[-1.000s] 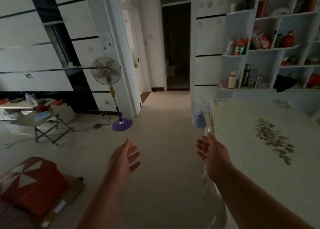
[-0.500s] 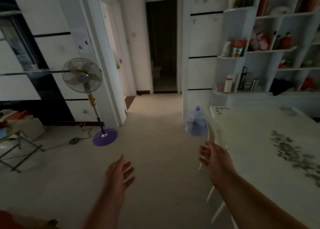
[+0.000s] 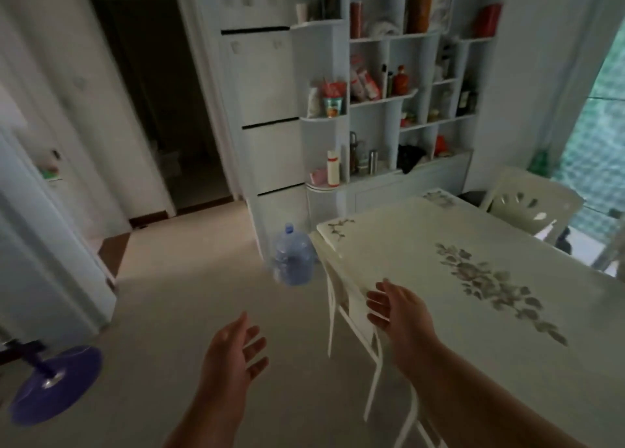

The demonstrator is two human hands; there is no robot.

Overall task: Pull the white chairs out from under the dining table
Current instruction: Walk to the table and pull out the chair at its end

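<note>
Far left, low: round purple plastic fan base [image 3: 55, 383] on the pale floor, with a short stub of its pole showing.

Left of centre: my left hand [image 3: 233, 353], palm turned inward, fingers spread and loose, holding nothing, raised over bare floor.

Centre, further back: large clear blue plastic water jug [image 3: 292, 256] standing on the floor just beside the near corner of the table.

Right of centre: white slim-framed chair [image 3: 351, 315] tucked under the table's left edge; only thin white legs and part of the frame show, and the seat appears hidden beneath the top, though blur makes that hard to confirm.

Right of that: my right hand [image 3: 397, 307], fingers open and slack, gripping nothing, hovering at the table's left edge directly over the tucked chair.

Right: cream dining table with a grey leaf pattern [image 3: 490, 312], filling the lower right.

Behind it: white open shelving unit [image 3: 392, 102] stocked with bottles, packets and jars.

Far right: second white chair with a cut-out back [image 3: 531, 207], standing at the table's far side, near the window.
</note>
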